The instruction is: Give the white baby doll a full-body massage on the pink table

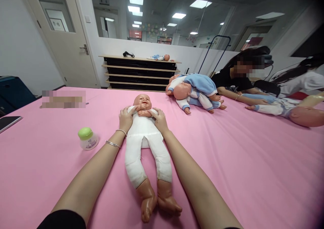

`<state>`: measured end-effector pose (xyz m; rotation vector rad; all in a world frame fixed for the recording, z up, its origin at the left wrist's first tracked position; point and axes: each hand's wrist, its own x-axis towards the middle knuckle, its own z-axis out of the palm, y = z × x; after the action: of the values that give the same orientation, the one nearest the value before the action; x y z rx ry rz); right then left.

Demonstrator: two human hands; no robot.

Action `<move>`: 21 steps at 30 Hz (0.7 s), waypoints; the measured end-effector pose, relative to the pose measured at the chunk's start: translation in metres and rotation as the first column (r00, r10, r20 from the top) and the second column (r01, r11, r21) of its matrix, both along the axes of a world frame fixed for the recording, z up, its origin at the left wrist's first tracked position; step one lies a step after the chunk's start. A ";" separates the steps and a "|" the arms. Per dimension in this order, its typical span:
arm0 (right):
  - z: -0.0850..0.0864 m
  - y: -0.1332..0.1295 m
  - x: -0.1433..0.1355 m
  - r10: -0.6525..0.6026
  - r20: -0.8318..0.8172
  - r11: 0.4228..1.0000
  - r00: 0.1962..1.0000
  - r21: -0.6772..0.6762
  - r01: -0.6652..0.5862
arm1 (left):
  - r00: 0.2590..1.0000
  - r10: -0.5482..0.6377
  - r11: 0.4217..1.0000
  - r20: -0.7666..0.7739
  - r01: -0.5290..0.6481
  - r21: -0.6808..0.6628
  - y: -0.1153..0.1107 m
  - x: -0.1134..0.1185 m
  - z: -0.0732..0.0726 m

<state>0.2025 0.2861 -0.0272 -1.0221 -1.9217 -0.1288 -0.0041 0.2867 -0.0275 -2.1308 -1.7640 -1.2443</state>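
Observation:
A baby doll (144, 127) with a white cloth body lies on its back on the pink sheet (215, 164), its head away from me and its feet toward me. Its forearms are folded over its upper chest. My left hand (126, 118) is wrapped round the doll's arm and side on the left. On the other side my right hand (159, 119) grips the doll in the same way, thumb on its arm. A jar (88, 141) with a green lid stands left of my left forearm.
Dressed dolls (194, 90) are piled at the back right. Further right a person (243, 73) handles another doll (283, 109). A phone (9, 122) lies at the left edge, with a blurred item (63, 100) beyond. A shelf (141, 72) stands behind.

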 end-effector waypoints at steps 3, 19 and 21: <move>0.001 -0.001 -0.002 0.016 0.020 1.000 1.000 0.001 -0.016 | 0.999 0.001 1.000 -0.051 -0.002 -0.007 -0.002 0.001 0.001; -0.018 0.019 0.028 -0.458 -0.789 0.886 0.409 -0.366 0.286 | 0.613 0.323 0.946 0.721 -0.182 -0.269 0.009 -0.012 -0.007; -0.016 0.015 0.020 -0.356 -0.752 0.932 0.554 -0.247 0.264 | 0.712 0.246 0.969 0.658 -0.161 -0.189 0.004 -0.009 -0.003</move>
<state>0.2224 0.3011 -0.0433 -1.2187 -0.9177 0.2119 -0.0129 0.2912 -0.0306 -1.5335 -2.3009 -2.0751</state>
